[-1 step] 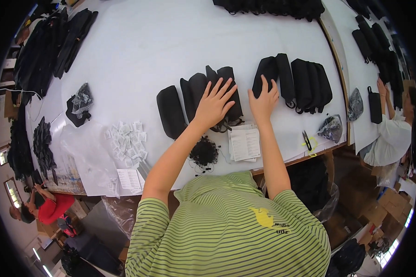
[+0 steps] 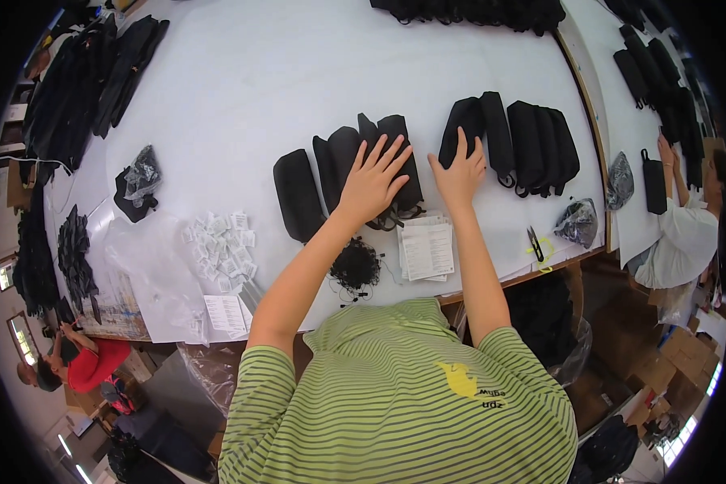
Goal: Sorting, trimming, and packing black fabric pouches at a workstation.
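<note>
My left hand lies with fingers spread over a row of black fabric pouches on the white table. Its palm covers part of the pouches at the right of that row. To the right, a second row of black pouches leans side by side, with small loops at the near ends. My right hand rests its parted fingers on the leftmost pouch there, gripping nothing. Between my forearms lie a stack of printed white cards and a tangle of thin black cords.
White tags are heaped left of my left forearm, beside clear plastic. Black-handled snips and a bagged bundle lie near the right edge. More black pouches line the far side. Co-workers are at the far left and right.
My right hand has shifted very slightly, its thumb a little farther left. My left hand stays spread on the pouches.
</note>
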A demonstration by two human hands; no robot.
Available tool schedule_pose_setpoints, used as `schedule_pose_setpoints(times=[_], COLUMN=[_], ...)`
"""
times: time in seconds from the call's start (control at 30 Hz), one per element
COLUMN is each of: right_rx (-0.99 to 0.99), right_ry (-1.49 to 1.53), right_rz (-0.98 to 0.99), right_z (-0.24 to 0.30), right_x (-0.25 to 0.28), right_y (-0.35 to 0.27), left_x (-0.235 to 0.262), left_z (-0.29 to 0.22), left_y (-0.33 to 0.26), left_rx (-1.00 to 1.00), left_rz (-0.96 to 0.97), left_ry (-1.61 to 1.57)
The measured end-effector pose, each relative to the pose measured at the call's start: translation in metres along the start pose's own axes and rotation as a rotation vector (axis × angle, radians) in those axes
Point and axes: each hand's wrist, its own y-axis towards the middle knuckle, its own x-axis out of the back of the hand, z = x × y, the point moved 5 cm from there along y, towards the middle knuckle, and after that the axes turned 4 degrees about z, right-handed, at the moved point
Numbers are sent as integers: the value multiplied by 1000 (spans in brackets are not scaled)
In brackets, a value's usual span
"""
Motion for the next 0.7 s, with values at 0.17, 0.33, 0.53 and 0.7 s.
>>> schedule_pose_setpoints(times=[0.17,0.33,0.53,0.7], right_rx=[-66,-808,-1145,-317], right_ry=[390,1827,1720,697], right_rz=[114,372,833,549], right_z=[-43,-44,-31,-37], right_x=[-27,-26,-70,-54], right_y=[12,-12,-66,-40], left_x=[-3,-2,1,1], left_z=[0,4,1,-3], left_y=[2,-2,1,2], left_rx=[22,37,50,47], left_rz=[18,23,16,36], left_ry=[28,20,-21,-13])
